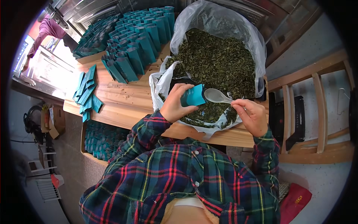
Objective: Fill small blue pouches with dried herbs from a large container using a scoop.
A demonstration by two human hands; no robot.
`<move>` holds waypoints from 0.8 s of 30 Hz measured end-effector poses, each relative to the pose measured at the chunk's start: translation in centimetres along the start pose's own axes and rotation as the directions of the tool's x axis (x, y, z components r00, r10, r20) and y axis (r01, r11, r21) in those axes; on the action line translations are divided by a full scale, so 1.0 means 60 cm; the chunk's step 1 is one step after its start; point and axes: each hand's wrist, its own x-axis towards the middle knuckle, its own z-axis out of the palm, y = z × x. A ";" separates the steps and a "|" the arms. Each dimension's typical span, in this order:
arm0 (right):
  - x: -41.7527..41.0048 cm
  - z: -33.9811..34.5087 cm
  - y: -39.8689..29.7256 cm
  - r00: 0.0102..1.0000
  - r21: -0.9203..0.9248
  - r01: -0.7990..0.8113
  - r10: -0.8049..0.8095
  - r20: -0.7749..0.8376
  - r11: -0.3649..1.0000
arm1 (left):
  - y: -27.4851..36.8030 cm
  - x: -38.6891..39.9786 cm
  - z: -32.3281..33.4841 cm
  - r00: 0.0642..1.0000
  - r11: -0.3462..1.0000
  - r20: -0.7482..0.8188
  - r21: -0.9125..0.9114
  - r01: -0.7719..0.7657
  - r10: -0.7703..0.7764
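My left hand (176,102) grips a small teal packet (193,95) on its side, the mouth turned to the right. Between the thumb and fingers of my right hand (251,115) is the handle of a pale translucent spoon (216,96). Its bowl is right beside the packet's mouth and looks bare of leaves. Both hands are above the near edge of a large clear plastic bag (258,42), which lies wide open. Dried green leaves (218,61) fill much of the bag, with some scattered near its front lip. The inside of the packet is hidden.
Upright teal packets (137,53) stand in rows on the wooden table (120,96). Flat teal packets (88,93) lie piled at its left end. Below is a cardboard box (95,158) of more packets. A person (51,29) is at far left; a wooden frame (318,112) stands right.
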 end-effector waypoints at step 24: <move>0.013 0.027 0.045 0.959 -0.296 0.283 -0.268 0.092 0.912 | 0.000 0.014 0.046 0.994 0.977 0.038 0.185 -0.108 0.102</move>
